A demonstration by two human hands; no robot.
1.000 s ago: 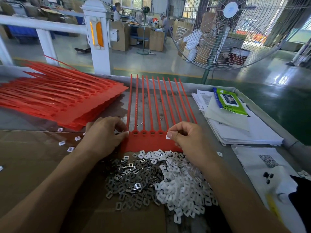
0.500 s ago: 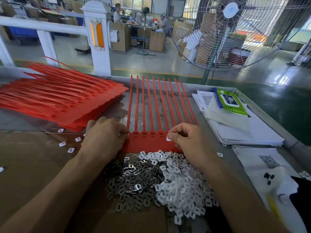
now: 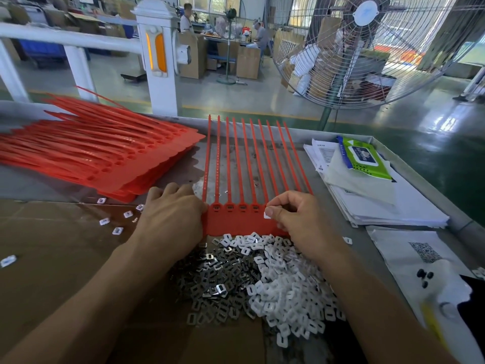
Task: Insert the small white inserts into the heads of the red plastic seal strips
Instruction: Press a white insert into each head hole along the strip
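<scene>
A joined sheet of red seal strips (image 3: 237,222) lies in front of me, its tails fanning away toward the table's far edge. My left hand (image 3: 170,216) lies on the sheet's left end with its fingers curled over the edge. My right hand (image 3: 296,219) pinches a small white insert (image 3: 267,215) between thumb and forefinger over a head near the right end. Several strip heads between my hands are visible. A heap of white inserts (image 3: 286,290) and a heap of metal clips (image 3: 217,279) lie just below the sheet.
A thick stack of red seal sheets (image 3: 99,153) fills the left of the table. Loose inserts (image 3: 115,222) dot the cardboard at left. Papers (image 3: 393,206) with a green wipes pack (image 3: 360,158) lie at right. A large fan (image 3: 367,48) stands beyond the table.
Almost nothing has moved. My right hand keeps pinching the insert at the same head, and my left hand stays at the sheet's left end.
</scene>
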